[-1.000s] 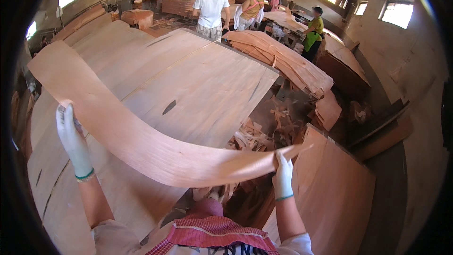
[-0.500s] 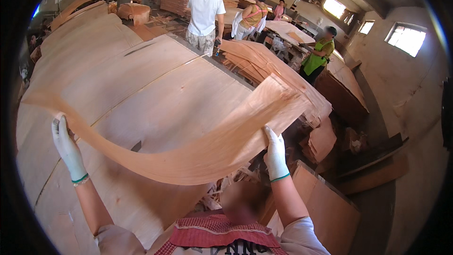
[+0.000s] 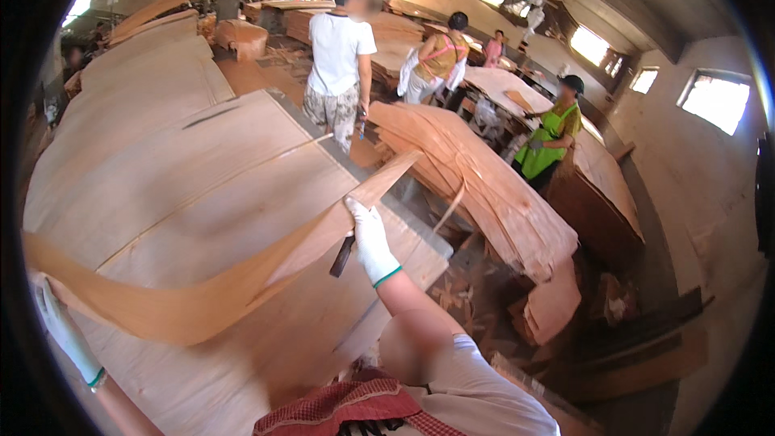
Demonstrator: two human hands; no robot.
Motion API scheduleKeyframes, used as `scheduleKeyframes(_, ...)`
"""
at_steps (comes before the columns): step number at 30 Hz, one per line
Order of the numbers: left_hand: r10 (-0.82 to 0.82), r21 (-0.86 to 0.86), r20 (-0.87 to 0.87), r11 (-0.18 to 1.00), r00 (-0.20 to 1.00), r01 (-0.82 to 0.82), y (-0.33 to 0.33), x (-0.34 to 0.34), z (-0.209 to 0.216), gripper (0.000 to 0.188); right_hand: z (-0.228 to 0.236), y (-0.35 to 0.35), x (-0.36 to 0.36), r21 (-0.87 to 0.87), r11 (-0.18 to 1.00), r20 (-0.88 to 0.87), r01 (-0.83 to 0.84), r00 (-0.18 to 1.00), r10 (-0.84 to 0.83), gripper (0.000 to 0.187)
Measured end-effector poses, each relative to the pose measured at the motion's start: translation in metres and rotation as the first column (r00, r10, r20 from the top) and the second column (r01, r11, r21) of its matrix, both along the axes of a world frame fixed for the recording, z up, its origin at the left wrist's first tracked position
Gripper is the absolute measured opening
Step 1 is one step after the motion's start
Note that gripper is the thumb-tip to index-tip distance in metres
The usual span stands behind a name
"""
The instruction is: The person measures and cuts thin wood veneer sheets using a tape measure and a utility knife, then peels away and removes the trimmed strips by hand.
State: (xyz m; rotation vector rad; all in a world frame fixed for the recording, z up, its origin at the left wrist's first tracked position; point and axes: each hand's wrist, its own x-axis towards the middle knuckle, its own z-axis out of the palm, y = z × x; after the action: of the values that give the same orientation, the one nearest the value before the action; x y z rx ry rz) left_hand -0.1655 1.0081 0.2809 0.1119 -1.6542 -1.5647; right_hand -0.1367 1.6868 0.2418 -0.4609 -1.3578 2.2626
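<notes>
A thin, light-brown strip of wood veneer (image 3: 210,307) sags in a curve between my two gloved hands. At the far left, my left hand (image 3: 66,327) is closed on the strip's left end. My right hand (image 3: 373,242), nearer the middle, pinches it towards its other end, which points up and away. Beneath the strip lies a broad stack of pale veneer sheets (image 3: 234,137) with a thin line across its top. A dark, handle-like object (image 3: 342,257) shows just below my right hand; I cannot tell whether it is held or lies on the stack.
Right of the stack, a pile of reddish veneer (image 3: 484,186) stands beyond a gap with scraps on the floor. A person in a white shirt (image 3: 341,52) stands at the far edge. Farther back are a person in a green apron (image 3: 551,136) and another bending over sheets (image 3: 442,60).
Both hands have moved left with the veneer strip, the right one farther, across the stack. The strip's right end has turned away from me. The view has shifted too.
</notes>
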Motion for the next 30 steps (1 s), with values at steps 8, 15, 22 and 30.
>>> scheduleKeyframes(8, 0.267, -0.378, 0.037, 0.896, 0.963, -0.234, 0.129, 0.053, 0.035, 0.043, -0.013, 0.086, -0.056, -0.236, 0.963, -0.010, -0.130, 0.991, 0.131, 0.026)
scheduleKeyframes(15, 0.276, -0.154, 0.032, 0.951, 0.961, -0.268, 0.180, 0.059, 0.076, 0.046, -0.055, 0.105, -0.072, -0.243, 0.963, 0.137, -0.119, 0.978, 0.155, 0.024)
scheduleKeyframes(22, 0.259, -0.106, 0.048, 0.962, 0.965, -0.253, 0.183, 0.046, 0.064, 0.045, -0.059, 0.101, -0.080, -0.171, 0.981, 0.218, -0.095, 0.967, 0.132, 0.022)
scheduleKeyframes(30, 0.324, -0.142, 0.075, 0.940, 0.943, -0.311, 0.153, 0.047, 0.039, 0.043, -0.060, 0.083, -0.088, -0.141, 0.984, 0.239, -0.106, 0.961, 0.137, 0.023)
